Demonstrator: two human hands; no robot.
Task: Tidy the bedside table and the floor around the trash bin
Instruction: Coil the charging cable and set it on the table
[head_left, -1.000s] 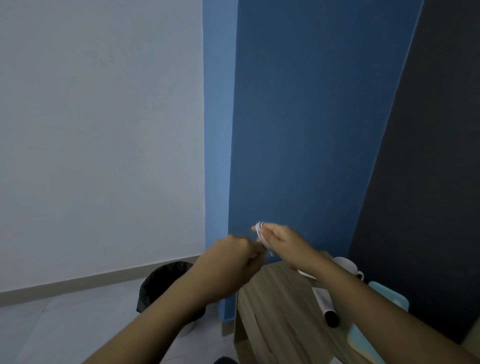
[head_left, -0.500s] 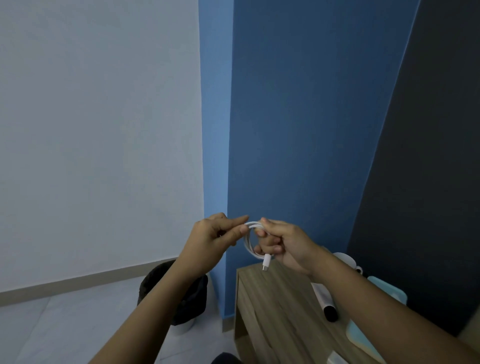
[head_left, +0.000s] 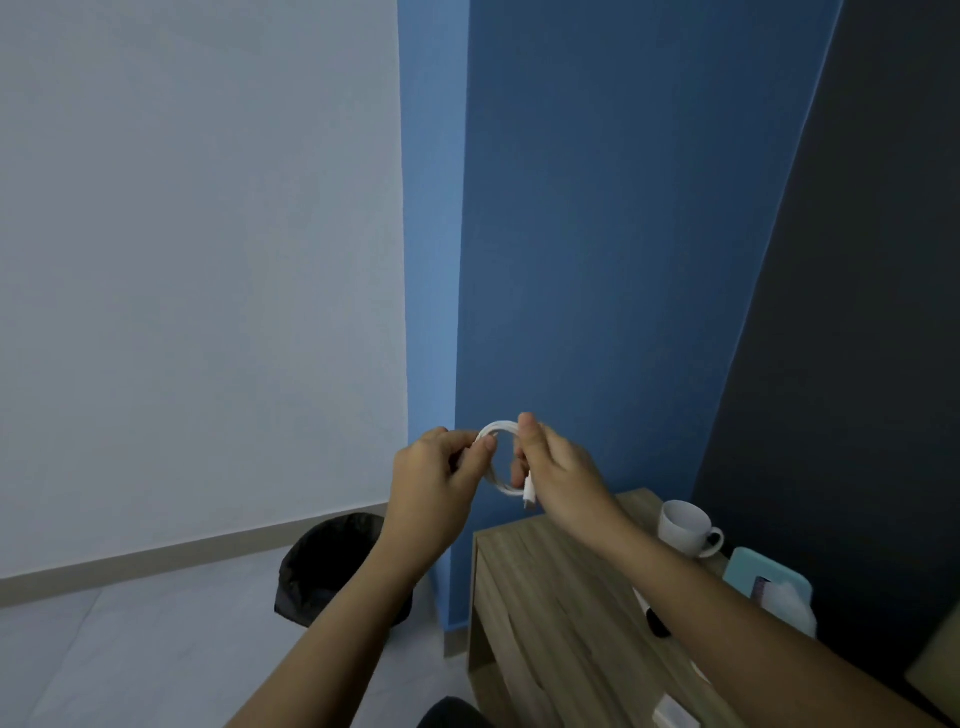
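Both hands pinch a white cable (head_left: 500, 457) wound into a small ring — the left hand (head_left: 434, 486) on one side, the right hand (head_left: 558, 480) on the other, plug hanging under it. Below the grip, the bedside table (head_left: 540, 597) holds a mug (head_left: 683, 527) and more things — tidying looks partly done.

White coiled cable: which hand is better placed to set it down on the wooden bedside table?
Right, probably. The right hand pinches the white coiled cable with its plug end and hovers over the wooden bedside table. The left hand only steadies the loop, out over the black trash bin.
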